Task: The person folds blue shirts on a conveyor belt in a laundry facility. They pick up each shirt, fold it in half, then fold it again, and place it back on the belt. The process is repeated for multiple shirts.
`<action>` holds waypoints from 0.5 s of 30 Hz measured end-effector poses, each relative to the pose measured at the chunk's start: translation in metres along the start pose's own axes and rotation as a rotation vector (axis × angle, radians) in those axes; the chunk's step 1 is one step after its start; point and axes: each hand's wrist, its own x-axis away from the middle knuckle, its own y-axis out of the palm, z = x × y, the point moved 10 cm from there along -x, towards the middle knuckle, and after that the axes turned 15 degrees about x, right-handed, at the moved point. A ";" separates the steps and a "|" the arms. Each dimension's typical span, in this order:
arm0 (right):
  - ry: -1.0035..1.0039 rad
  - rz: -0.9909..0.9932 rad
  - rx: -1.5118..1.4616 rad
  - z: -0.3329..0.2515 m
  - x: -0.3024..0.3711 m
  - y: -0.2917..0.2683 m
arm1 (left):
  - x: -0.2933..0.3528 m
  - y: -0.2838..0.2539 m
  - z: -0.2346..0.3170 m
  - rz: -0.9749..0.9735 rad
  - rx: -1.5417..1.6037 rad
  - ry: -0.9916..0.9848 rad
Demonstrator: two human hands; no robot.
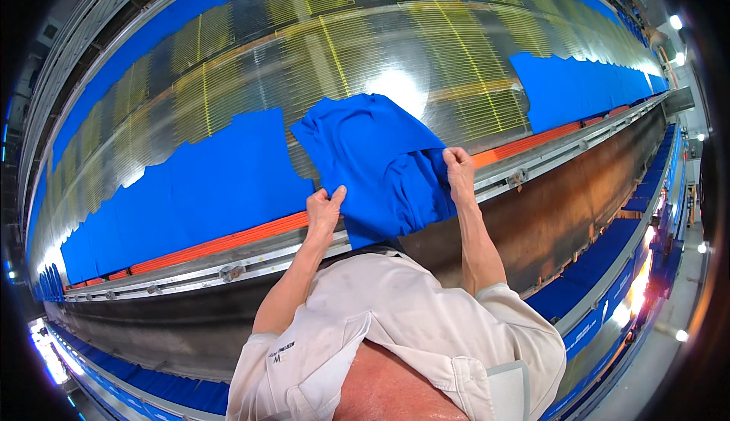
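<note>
A loose blue fabric piece [372,147] lies rumpled over the near edge of a long table, its lower end hanging toward my body. My left hand [325,206] pinches its left edge, thumb up. At its right edge, my right hand [460,171] is closed on the cloth, a little farther from me than the left. Folds gather in the middle and right of the piece, while its far part rests on the table top [395,48]. I cannot make out whether it is one layer or more.
Flat blue fabric panels lie along the near edge, to the left [205,170] and right [578,90]. Yellow lines mark the dark, glossy top. An orange strip [220,238] and a metal rail [547,164] run along the edge. Behind me stands another row with blue cloth [601,261].
</note>
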 end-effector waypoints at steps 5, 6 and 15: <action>0.120 0.090 -0.267 0.032 0.014 -0.026 | 0.050 -0.024 0.086 0.112 -0.595 0.930; 0.177 0.087 -0.311 0.026 0.024 -0.029 | 0.065 -0.031 0.098 0.186 -0.576 1.023; 0.294 -0.323 -0.356 -0.021 0.019 -0.015 | 0.010 -0.094 0.013 -0.028 0.540 0.056</action>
